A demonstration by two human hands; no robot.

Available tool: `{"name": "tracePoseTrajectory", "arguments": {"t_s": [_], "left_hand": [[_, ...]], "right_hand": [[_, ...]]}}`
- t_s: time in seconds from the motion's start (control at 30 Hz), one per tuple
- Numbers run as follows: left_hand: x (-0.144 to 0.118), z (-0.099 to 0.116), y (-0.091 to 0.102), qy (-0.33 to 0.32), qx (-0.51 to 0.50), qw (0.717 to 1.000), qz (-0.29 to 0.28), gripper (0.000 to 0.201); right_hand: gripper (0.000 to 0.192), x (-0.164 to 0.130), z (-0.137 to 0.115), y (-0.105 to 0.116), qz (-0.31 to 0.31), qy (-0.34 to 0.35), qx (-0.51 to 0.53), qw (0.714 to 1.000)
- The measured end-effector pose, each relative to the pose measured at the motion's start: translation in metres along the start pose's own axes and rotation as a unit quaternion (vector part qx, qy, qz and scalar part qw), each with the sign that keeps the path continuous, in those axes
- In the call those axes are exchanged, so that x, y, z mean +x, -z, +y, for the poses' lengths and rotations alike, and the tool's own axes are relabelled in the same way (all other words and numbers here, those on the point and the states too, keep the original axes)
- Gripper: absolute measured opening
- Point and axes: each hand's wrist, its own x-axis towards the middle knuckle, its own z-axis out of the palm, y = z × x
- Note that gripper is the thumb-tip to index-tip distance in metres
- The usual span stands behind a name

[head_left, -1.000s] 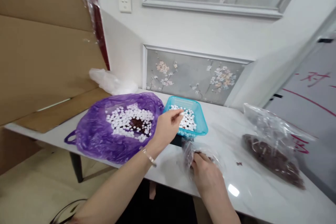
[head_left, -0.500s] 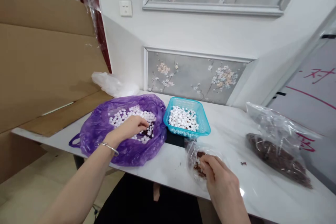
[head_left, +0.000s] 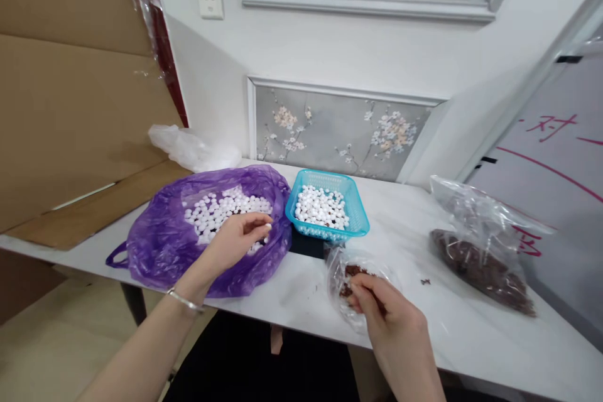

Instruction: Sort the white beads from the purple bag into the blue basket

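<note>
One white bead (head_left: 269, 226) sits pinched in the left hand (head_left: 235, 237) over the purple bag (head_left: 157, 248). I cannot tell whether the right hand (head_left: 396, 314), bunched narrow at the clear bag (head_left: 335, 286), grips anything. More beads (head_left: 323, 206) lie in the blue basket (head_left: 357, 204) nearby.

On the whiteboard (head_left: 572, 97) at the right, red handwriting shows the Chinese character "对" (head_left: 550, 128), with a small red mark to its left. To its right, a flat red stroke (head_left: 590, 140), perhaps "一", runs off the picture's edge. Below a long slanting red line (head_left: 551, 169) stands another red character (head_left: 527, 242), by the clear bag (head_left: 480, 264), too unclear to read.
</note>
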Motion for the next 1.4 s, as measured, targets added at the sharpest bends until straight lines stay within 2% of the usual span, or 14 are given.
{"name": "tracePoseTrajectory", "arguments": {"t_s": [0.07, 0.1, 0.17, 0.2, 0.27, 0.37, 0.47, 0.57, 0.77, 0.9, 1.0, 1.17, 1.4], "left_hand": [[-0.016, 0.017, -0.013, 0.029, -0.131, 0.991, -0.023, 0.025], [-0.023, 0.026, -0.02, 0.063, -0.249, 0.965, -0.047, 0.022], [-0.034, 0.042, -0.036, 0.128, -0.444, 0.881, -0.102, 0.018], [-0.038, 0.048, -0.044, 0.154, -0.509, 0.837, -0.127, 0.016], [-0.043, 0.058, -0.058, 0.179, -0.562, 0.79, -0.164, 0.015], [-0.045, 0.065, -0.071, 0.192, -0.583, 0.766, -0.192, 0.014], [-0.047, 0.067, -0.077, 0.205, -0.587, 0.758, -0.195, 0.012], [-0.048, 0.066, -0.08, 0.206, -0.591, 0.757, -0.187, 0.013], [-0.046, 0.068, -0.085, 0.131, -0.586, 0.778, -0.187, 0.021], [-0.043, 0.07, -0.088, 0.094, -0.553, 0.807, -0.185, 0.013], [-0.043, 0.069, -0.089, 0.094, -0.536, 0.821, -0.173, 0.01], [-0.046, 0.068, -0.088, 0.089, -0.521, 0.829, -0.184, 0.007], [-0.046, 0.067, -0.09, 0.086, -0.507, 0.841, -0.166, 0.008]], "right_hand": [[0.015, -0.002, -0.007, 0.001, -0.009, -0.019, 0.041, 0.999], [0.014, -0.003, -0.011, 0.002, -0.017, -0.026, 0.068, 0.997], [0.011, -0.006, -0.019, 0.005, -0.035, -0.032, 0.133, 0.99], [0.01, -0.007, -0.023, 0.007, -0.042, -0.03, 0.169, 0.984], [0.007, -0.009, -0.03, 0.01, -0.058, -0.024, 0.232, 0.971], [0.008, -0.011, -0.035, 0.014, -0.088, -0.003, 0.283, 0.955], [0.01, -0.011, -0.036, 0.017, -0.089, 0.026, 0.287, 0.953], [0.008, -0.012, -0.035, 0.018, -0.071, 0.019, 0.276, 0.958], [0.011, -0.015, -0.04, 0.016, -0.046, 0.047, 0.266, 0.962], [0.014, -0.016, -0.042, 0.013, -0.027, 0.08, 0.253, 0.964], [0.015, -0.016, -0.043, 0.01, -0.021, 0.096, 0.235, 0.967], [0.016, -0.016, -0.044, 0.008, -0.004, 0.105, 0.232, 0.967], [0.016, -0.016, -0.046, 0.006, 0.002, 0.107, 0.219, 0.97]]}}
